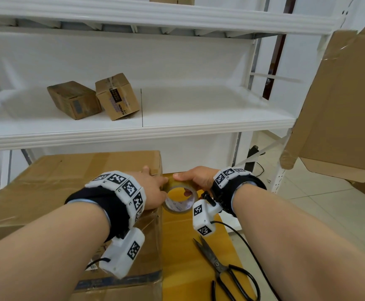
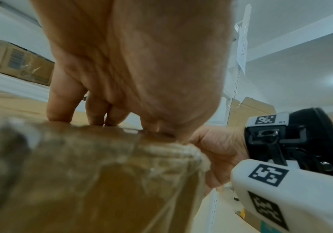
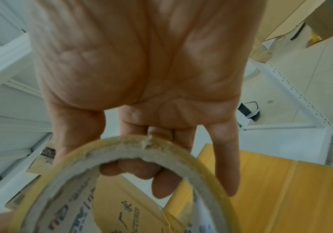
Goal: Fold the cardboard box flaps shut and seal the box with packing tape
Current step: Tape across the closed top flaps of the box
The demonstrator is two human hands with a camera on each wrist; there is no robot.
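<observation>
**Both hands at the tape roll, beside the box corner**

Your right hand (image 1: 195,178) grasps the tape roll (image 1: 179,199): in the right wrist view two or three fingers (image 3: 161,184) hook through the core while the thumb lies over the outer rim, and the little finger stretches straight out past the roll without touching it. The roll stands on edge, its open core facing you, printed lettering visible on the inner cardboard.

Your left hand (image 1: 155,189) meets the roll from the other side. Its fingers (image 2: 59,108) bend down and their tips press on the top of the cardboard box (image 1: 72,177), right at the near right corner, with the thumb side against the roll's rim. Whether they pinch a loose end of tape, you cannot tell; the left wrist view is blurred there.

Under your left fingers the box has its top flaps folded flat, with glossy tape already lying across them. Beneath the roll and your right fingers lies a yellow surface (image 1: 183,257). Back toward your right wrist, black-handled scissors (image 1: 225,270) lie on that surface, blades closed and pointing towards the roll.

Beyond your fingertips stands a white shelf unit (image 1: 177,124), with two small cardboard boxes (image 1: 94,98) resting side by side on the shelf up and to the left. Far right of your right hand, a large flattened carton (image 1: 340,105) leans by the shelf post.
</observation>
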